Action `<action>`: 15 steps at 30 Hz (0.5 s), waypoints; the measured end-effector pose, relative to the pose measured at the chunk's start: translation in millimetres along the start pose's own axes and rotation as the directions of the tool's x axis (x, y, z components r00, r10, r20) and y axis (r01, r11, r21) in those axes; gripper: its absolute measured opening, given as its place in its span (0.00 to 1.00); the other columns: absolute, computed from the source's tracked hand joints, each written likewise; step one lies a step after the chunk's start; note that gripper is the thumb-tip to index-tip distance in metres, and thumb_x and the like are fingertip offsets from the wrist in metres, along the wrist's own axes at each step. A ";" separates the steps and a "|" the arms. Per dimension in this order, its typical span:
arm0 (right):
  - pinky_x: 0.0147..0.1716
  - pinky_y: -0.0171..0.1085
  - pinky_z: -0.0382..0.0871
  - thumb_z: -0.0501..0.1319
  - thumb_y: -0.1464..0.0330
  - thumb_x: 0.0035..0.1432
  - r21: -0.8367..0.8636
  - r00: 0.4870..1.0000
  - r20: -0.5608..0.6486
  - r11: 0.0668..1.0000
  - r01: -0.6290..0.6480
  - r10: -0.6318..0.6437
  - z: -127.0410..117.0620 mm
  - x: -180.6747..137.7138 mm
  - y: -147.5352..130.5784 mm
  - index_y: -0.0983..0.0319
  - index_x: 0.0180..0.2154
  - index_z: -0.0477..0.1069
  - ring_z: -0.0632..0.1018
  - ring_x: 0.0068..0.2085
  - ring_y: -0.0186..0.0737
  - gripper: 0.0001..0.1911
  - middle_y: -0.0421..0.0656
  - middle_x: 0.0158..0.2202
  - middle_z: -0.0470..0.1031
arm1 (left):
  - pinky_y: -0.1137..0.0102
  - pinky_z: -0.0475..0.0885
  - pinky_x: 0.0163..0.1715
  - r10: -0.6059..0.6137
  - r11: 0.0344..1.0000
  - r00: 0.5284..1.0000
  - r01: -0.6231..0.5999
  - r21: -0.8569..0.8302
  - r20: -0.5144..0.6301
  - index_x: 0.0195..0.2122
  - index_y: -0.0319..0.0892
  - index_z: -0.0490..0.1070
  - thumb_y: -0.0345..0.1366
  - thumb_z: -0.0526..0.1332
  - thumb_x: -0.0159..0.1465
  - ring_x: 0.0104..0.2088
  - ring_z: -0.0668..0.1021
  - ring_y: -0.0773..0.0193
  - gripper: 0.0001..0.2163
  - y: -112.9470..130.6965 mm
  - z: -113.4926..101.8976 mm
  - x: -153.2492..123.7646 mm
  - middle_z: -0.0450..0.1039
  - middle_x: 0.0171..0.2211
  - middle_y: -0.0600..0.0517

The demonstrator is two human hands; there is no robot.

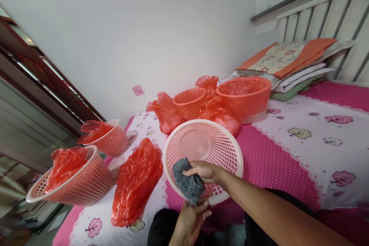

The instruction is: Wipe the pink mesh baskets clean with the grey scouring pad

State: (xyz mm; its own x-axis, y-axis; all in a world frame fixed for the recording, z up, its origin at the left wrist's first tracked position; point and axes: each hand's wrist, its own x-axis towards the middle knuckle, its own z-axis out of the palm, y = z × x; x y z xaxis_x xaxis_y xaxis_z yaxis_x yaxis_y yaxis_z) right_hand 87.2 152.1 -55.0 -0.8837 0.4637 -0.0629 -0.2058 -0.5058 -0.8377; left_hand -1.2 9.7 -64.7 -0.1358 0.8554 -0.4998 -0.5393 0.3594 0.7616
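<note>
My right hand [203,171] is closed around a bunched dark grey, fuzzy cloth [188,182], holding it over the near left rim of a pale pink plastic basket [223,142]. The basket has perforated sides and is tilted with its mouth towards me. Just below the cloth, at the near rim, is my left hand [191,219]. Its fingers are loosely curled and apart, with nothing visible between them. Whether it touches the rim or the cloth's lower end I cannot tell. A crumpled red plastic bag [138,182] lies left of the basket.
Two pink baskets [83,184] with red bags inside stand at the left. Behind the middle basket are red bags [167,113] and two baskets covered in red plastic [245,96]. Folded bedding [288,59] is stacked at the back right on the bed [291,138], against a wall.
</note>
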 end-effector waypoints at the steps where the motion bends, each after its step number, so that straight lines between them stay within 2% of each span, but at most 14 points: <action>1: 0.49 0.40 0.75 0.80 0.58 0.46 0.028 0.999 -0.003 0.999 0.037 -0.037 2.7 0.1 -0.9 0.65 0.40 0.80 0.84 0.40 0.42 0.24 0.45 0.36 0.84 | 0.72 0.76 0.29 0.005 1.000 1.000 -0.005 0.008 0.008 0.28 0.36 0.84 0.35 0.90 0.27 0.29 0.80 0.65 0.27 0.4 -1.5 0.9 0.82 0.25 0.51; 4: 0.53 0.44 0.76 0.78 0.55 0.50 0.086 0.985 -0.053 0.981 0.171 -0.167 8.4 -4.0 -11.8 0.63 0.43 0.78 0.86 0.44 0.47 0.25 0.46 0.39 0.85 | 0.72 0.76 0.29 0.001 0.998 0.999 -0.004 0.055 0.053 0.31 0.35 0.85 0.38 0.90 0.31 0.29 0.82 0.63 0.27 3.8 -7.6 4.3 0.84 0.27 0.48; 7: 0.53 0.45 0.78 0.72 0.53 0.54 0.095 0.939 -0.228 0.954 0.283 -0.256 5.7 -10.0 -29.1 0.62 0.44 0.77 0.86 0.47 0.50 0.23 0.48 0.41 0.86 | 0.73 0.73 0.28 0.015 0.996 0.997 -0.021 0.082 0.069 0.32 0.34 0.84 0.38 0.89 0.33 0.29 0.83 0.62 0.27 7.2 -12.9 7.8 0.84 0.28 0.47; 9: 0.51 0.45 0.79 0.69 0.53 0.54 0.036 0.876 -0.368 0.937 0.349 -0.312 -1.4 -10.5 -37.3 0.61 0.44 0.77 0.85 0.47 0.51 0.22 0.49 0.41 0.86 | 0.74 0.71 0.26 0.061 0.997 0.997 -0.063 0.033 0.053 0.31 0.35 0.82 0.38 0.89 0.35 0.29 0.81 0.64 0.25 6.1 -13.1 9.1 0.82 0.27 0.49; 11: 0.49 0.45 0.80 0.67 0.53 0.52 -0.106 0.782 -0.483 0.913 0.394 -0.394 -11.0 -6.7 -39.1 0.61 0.44 0.76 0.85 0.47 0.51 0.23 0.49 0.41 0.86 | 0.74 0.71 0.25 0.095 0.995 0.995 -0.094 -0.034 0.013 0.29 0.36 0.80 0.39 0.88 0.38 0.27 0.78 0.67 0.23 1.6 -9.6 9.3 0.79 0.26 0.53; 13: 0.47 0.45 0.80 0.66 0.54 0.49 -0.255 0.702 -0.544 0.888 0.383 -0.459 -21.2 -0.1 -34.7 0.61 0.43 0.76 0.85 0.45 0.51 0.23 0.49 0.40 0.85 | 0.72 0.76 0.27 0.061 0.996 0.998 -0.062 -0.069 -0.024 0.28 0.36 0.78 0.37 0.88 0.42 0.26 0.78 0.67 0.21 -4.3 -3.7 8.9 0.77 0.25 0.54; 15: 0.47 0.46 0.80 0.65 0.58 0.47 -0.356 0.652 -0.579 0.871 0.338 -0.490 -30.0 6.7 -27.6 0.61 0.43 0.75 0.85 0.45 0.52 0.22 0.49 0.41 0.85 | 0.67 0.81 0.32 -0.003 0.997 1.000 0.001 -0.075 -0.029 0.29 0.35 0.78 0.35 0.86 0.45 0.26 0.80 0.64 0.19 -8.4 1.8 8.6 0.78 0.26 0.52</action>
State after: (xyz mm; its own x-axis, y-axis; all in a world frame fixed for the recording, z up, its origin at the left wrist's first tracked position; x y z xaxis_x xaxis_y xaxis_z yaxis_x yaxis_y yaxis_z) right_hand 99.6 191.0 -48.6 -0.2320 0.9711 0.0553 -0.3280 -0.0246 -0.9443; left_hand 3.6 14.8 -74.6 -0.1582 0.8431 -0.5139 -0.6002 0.3311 0.7281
